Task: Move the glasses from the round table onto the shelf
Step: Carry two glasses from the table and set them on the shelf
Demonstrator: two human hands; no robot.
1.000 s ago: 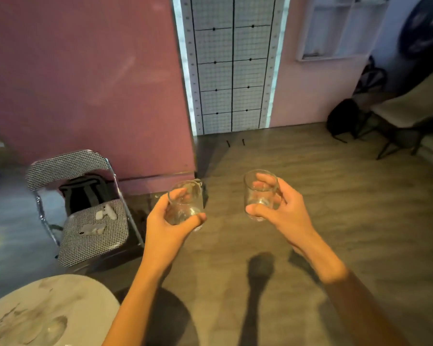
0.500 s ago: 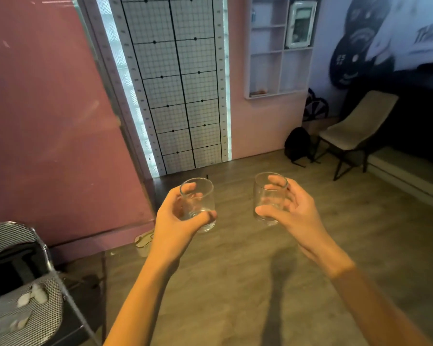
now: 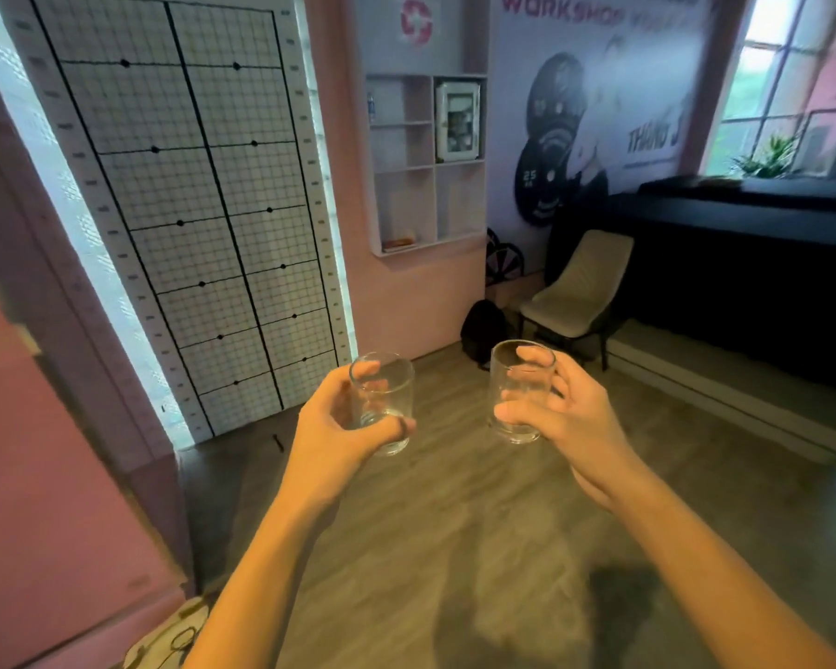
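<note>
The left hand [image 3: 331, 427] grips 1 clear glass [image 3: 382, 408] and the right hand [image 3: 568, 417] grips a 2nd glass [image 3: 520, 395], both upright, held apart above the wood floor [image 3: 454, 548]. Since 0.5 s ago the view has swung right: the white wall shelf [image 3: 425, 161] now appears closer, and the folding chair has gone.

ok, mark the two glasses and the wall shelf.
left glass [image 3: 382, 403], head view, clear side wall above the thumb
right glass [image 3: 520, 379], head view, side wall near the rim
wall shelf [image 3: 433, 161], head view, middle divider
</note>
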